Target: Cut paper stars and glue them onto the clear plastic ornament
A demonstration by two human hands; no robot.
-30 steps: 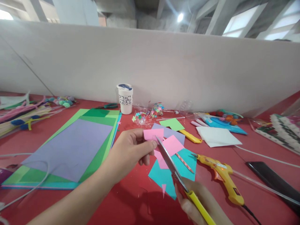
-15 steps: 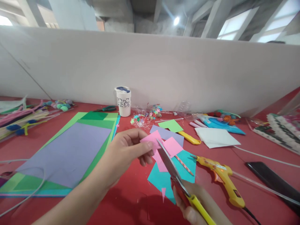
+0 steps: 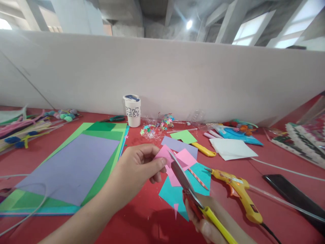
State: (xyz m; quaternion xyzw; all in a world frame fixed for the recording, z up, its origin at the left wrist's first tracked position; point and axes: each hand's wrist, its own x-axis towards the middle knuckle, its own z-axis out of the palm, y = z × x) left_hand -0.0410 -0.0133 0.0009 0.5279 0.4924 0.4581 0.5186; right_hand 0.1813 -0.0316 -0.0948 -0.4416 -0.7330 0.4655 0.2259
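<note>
Between thumb and fingers, my left hand [image 3: 142, 164] pinches a small piece of pink paper [image 3: 164, 154] above the table. My right hand [image 3: 203, 217] grips a pair of scissors [image 3: 183, 176] with yellow handles, its blades pointing up and left at the edge of that paper. Whether the blades are cutting into it I cannot tell. Under the scissors lie more pink paper pieces [image 3: 187, 158] and a turquoise sheet [image 3: 169, 195]. A thin pink triangle [image 3: 176, 210] rests near the sheet's lower edge, and a patterned pencil [image 3: 199, 179] lies across it.
Large coloured sheets [image 3: 73, 166] are stacked at left. A yellow glue gun [image 3: 240, 193] and a black phone [image 3: 291, 193] lie at right. Farther back are a yellow cutter knife [image 3: 204, 149], white paper [image 3: 233, 148], a lidded cup [image 3: 133, 112] and star confetti [image 3: 152, 130]. A white partition [image 3: 162, 74] stands behind.
The view has shifted slightly. My left hand still holds the pink paper, which has tilted a little, and the scissors stay at its edge.
</note>
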